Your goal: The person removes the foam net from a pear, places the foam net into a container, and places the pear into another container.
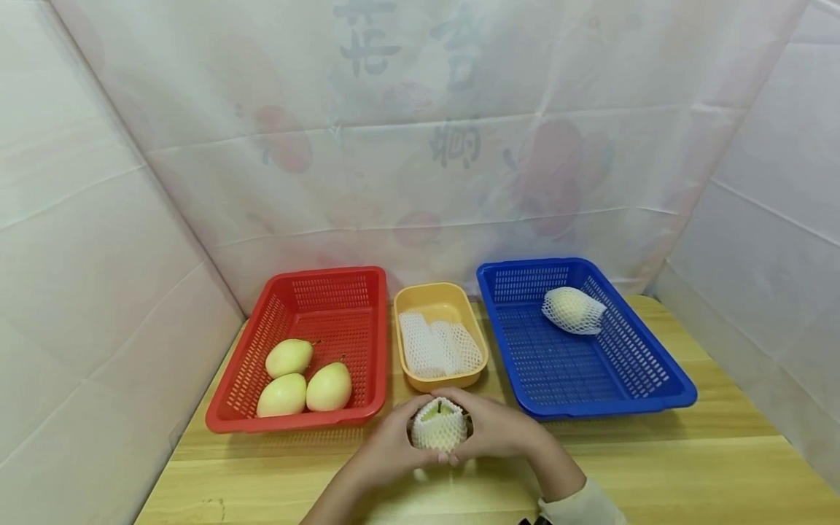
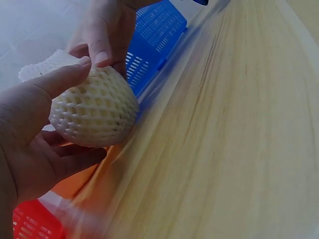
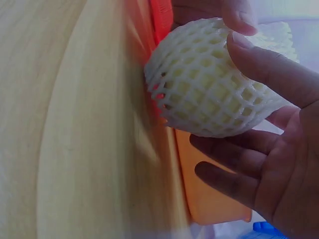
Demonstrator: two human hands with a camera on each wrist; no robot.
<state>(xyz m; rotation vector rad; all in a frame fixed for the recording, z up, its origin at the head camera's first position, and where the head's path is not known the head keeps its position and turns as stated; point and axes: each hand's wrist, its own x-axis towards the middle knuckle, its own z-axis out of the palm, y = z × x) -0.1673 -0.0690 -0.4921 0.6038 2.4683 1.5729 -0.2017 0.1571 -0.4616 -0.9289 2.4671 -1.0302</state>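
A pale yellow pear (image 1: 440, 432) in a white foam net sleeve (image 2: 94, 112) sits between both hands, just in front of the small yellow tray. My left hand (image 1: 402, 440) curls round its left side, thumb on the near face and fingers behind and beneath. From the other side my right hand (image 1: 496, 429) holds it, the two thumbs almost meeting over the netting. In the head view the pear's stem shows through the sleeve's open top. The right wrist view shows the net (image 3: 209, 84) stretched over the fruit, its loose end extending past the right thumb.
At left, a red basket (image 1: 379, 350) contains several bare pears (image 1: 289, 359). The yellow tray (image 1: 429, 292) in the middle has flat white foam sleeves (image 1: 436, 346). To the right, a blue basket (image 1: 551, 364) carries one netted pear (image 1: 571, 310). White printed cloth (image 1: 420, 182) hangs behind the wooden table (image 1: 656, 467).
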